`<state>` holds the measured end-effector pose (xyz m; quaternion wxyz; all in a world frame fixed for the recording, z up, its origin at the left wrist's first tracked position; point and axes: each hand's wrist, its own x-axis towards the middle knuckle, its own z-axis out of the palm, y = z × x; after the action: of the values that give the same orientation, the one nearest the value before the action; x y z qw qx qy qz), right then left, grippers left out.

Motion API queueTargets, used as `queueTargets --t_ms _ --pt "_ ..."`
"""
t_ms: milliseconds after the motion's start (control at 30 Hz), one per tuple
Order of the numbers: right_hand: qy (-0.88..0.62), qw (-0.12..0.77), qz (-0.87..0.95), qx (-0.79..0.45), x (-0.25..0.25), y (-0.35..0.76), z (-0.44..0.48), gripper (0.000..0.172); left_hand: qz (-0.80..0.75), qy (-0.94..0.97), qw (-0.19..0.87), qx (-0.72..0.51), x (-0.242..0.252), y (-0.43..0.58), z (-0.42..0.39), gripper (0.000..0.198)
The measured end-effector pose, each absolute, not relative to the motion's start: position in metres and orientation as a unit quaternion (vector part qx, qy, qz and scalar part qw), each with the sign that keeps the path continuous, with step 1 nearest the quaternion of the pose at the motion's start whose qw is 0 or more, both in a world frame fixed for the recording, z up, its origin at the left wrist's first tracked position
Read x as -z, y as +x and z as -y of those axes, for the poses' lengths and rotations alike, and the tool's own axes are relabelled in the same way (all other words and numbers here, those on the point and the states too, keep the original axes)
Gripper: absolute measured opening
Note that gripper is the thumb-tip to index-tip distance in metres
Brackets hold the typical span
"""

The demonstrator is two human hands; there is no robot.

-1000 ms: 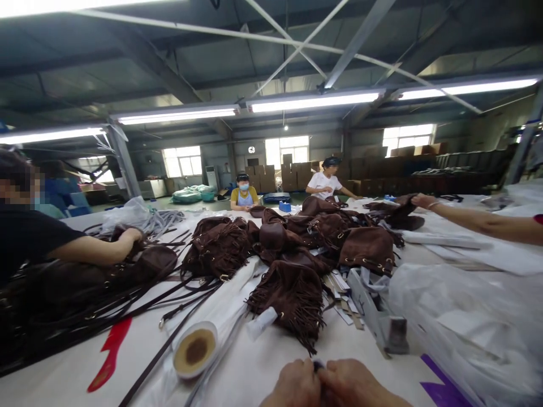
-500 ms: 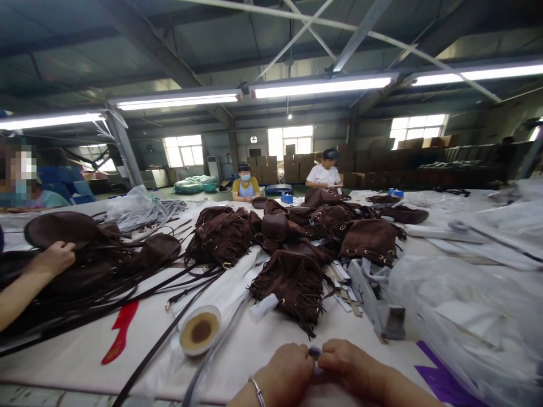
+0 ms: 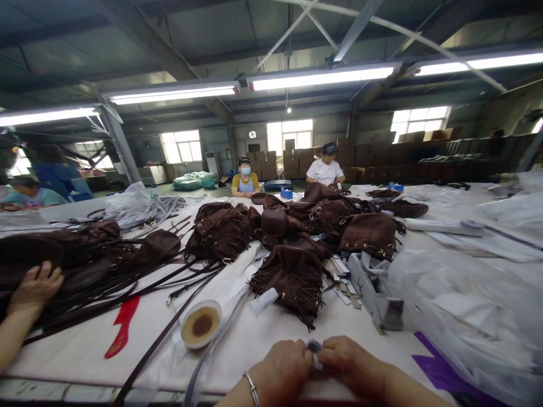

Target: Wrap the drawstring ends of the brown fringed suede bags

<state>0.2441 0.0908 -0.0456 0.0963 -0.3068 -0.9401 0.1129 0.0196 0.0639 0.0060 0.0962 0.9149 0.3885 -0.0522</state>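
My left hand (image 3: 285, 366), with a metal bangle at its wrist, is closed in a pinch near the table's front edge. Right beside it my right hand (image 3: 350, 362) is closed too. Between their fingertips sits a small greyish rolled piece (image 3: 314, 346), partly hidden, and I cannot make out its kind. Just beyond my hands lies a dark brown fringed bag (image 3: 292, 282) with a small whitish translucent piece (image 3: 263, 301) against its side. A white bowl (image 3: 201, 323) holding something brownish stands to the left.
More brown bags (image 3: 368, 234) are heaped across the table (image 3: 161, 362). A red comb-like tool (image 3: 122, 328) lies left, near a co-worker's hand (image 3: 36, 288) on dark leather. At right are a grey metal holder (image 3: 377, 294) and clear plastic bags (image 3: 462, 316). Two people sit opposite.
My hands stay together at nearly the same spot, around the greyish piece. The co-worker's hand at left has shifted left and down with the dark leather, its fingers now spread.
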Motion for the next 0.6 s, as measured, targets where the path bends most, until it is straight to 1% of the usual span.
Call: queueTargets --t_ms 67,167,267,333,400,500,600 --pt "-0.329 0.068 0.937 -0.099 0.038 0.239 -0.09 0.018 -0.393 0.912 0.104 0.053 -0.004 0.026 -0.066 0.027" --pt "-0.44 0.03 0.891 -0.105 0.036 0.222 -0.08 0.021 -0.441 0.889 0.119 0.037 0.005 0.039 -0.064 0.029" --pt "-0.52 0.059 0.841 -0.136 0.043 0.21 -0.069 0.024 -0.479 0.869 0.125 0.019 0.008 0.04 -0.054 0.029" --pt "-0.495 0.088 0.853 -0.143 0.048 0.214 -0.068 0.024 -0.484 0.865 0.128 0.007 0.004 0.033 -0.05 0.029" --pt "-0.424 0.093 0.89 -0.142 0.048 0.225 -0.074 0.02 -0.474 0.87 0.132 0.012 -0.002 0.023 -0.05 0.031" --pt "-0.325 0.076 0.931 -0.147 0.04 0.243 -0.089 0.02 -0.445 0.886 0.123 0.036 -0.007 0.016 -0.057 0.029" --pt "-0.3 0.036 0.941 -0.151 0.025 0.246 -0.096 0.017 -0.427 0.896 0.113 0.036 -0.003 0.022 -0.062 0.028"
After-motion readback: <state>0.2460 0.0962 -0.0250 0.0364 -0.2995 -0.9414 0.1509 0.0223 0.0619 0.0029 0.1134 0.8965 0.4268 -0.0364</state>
